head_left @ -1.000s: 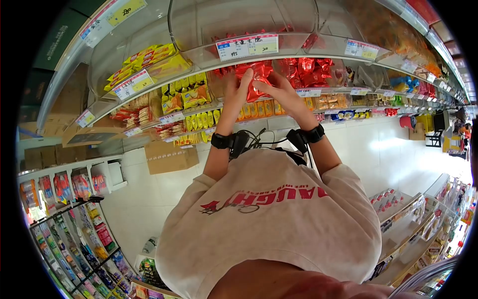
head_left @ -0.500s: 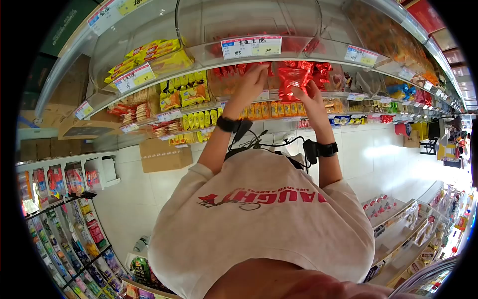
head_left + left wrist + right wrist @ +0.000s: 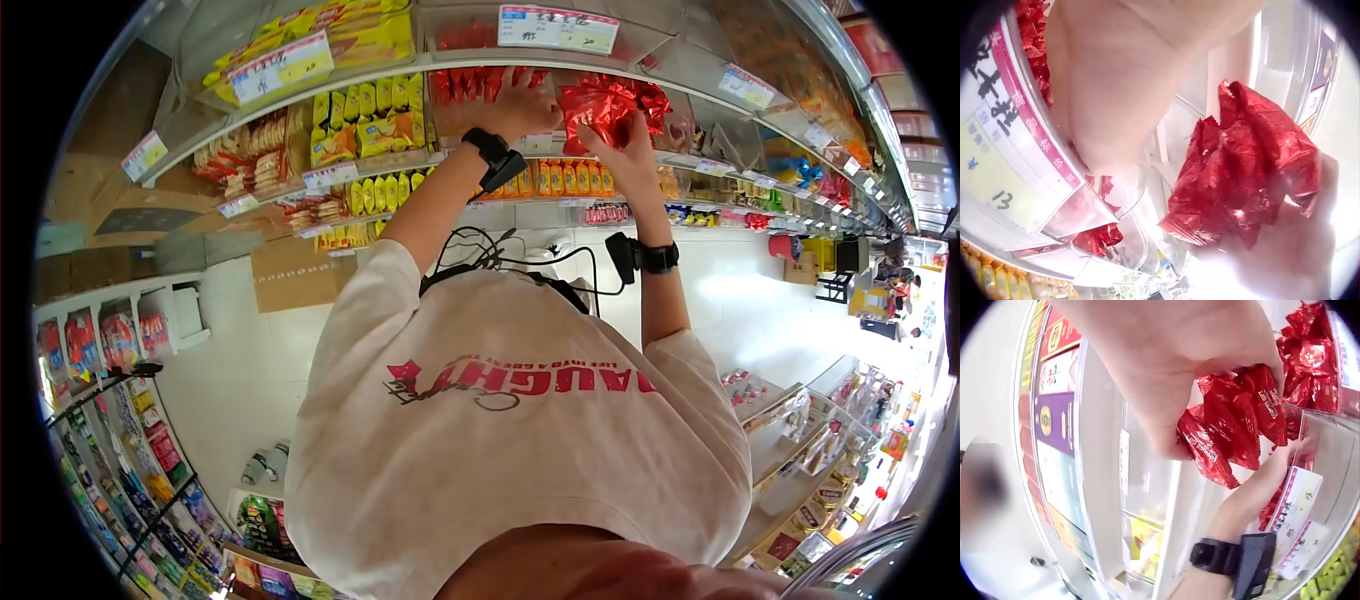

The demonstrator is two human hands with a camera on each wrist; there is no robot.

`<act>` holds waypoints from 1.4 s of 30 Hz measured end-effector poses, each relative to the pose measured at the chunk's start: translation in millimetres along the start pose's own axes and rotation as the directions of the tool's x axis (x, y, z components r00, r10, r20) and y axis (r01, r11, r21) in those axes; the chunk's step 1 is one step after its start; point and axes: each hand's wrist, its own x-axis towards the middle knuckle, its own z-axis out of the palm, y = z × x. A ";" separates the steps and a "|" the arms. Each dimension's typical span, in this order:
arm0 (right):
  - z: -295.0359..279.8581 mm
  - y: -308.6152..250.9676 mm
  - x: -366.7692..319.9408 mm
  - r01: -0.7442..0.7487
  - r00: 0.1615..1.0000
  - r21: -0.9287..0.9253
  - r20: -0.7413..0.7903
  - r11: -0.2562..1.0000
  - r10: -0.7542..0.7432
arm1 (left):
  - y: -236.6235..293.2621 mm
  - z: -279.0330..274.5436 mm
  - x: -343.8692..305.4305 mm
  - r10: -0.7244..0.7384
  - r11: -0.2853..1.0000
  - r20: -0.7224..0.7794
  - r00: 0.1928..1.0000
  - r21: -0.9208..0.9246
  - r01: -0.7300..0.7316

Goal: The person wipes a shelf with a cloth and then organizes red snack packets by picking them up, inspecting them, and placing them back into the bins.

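Several red foil-wrapped candies [image 3: 1229,422] are gripped in a bunch by my right hand [image 3: 628,155], thumb and fingers around them, in front of the shelf. In the left wrist view, the same red bunch [image 3: 1244,165] shows to the right of my left hand [image 3: 1116,81]. That left hand [image 3: 525,110] reaches over the lip of a clear bin [image 3: 450,118] holding more red-wrapped candies [image 3: 470,82]. Its fingers stretch toward these candies, with the tips partly hidden among them. Another heap of red candies [image 3: 1310,359] appears beyond my right hand in the right wrist view.
Yellow snack packs [image 3: 365,130] fill the bin to the left. Price labels [image 3: 558,30] line the shelf edge above the hands. Orange packets [image 3: 560,178] stand on a lower shelf. A cardboard box [image 3: 300,275] is on the floor, and black cables [image 3: 490,240] hang before the shirt.
My hands have separated. The right hand moved to the right with the red candies, while the left let go of them and reached into the bin on the left.
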 end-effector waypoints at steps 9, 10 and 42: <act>39.8 14.2 41.7 0.283 0.918 -0.767 0.041 0.576 -0.395 | -12.0 31.3 -12.5 -0.177 0.978 -0.349 0.920 0.045 0.205; 45.3 13.4 47.8 0.291 0.909 -0.807 0.066 0.514 -0.411 | -10.0 28.5 -13.2 -0.194 0.974 -0.372 0.908 0.041 0.225; 53.1 72.5 123.9 0.405 0.836 -0.748 0.536 0.526 0.120 | -16.8 24.0 -25.4 -0.314 0.940 -0.463 0.829 -0.273 0.204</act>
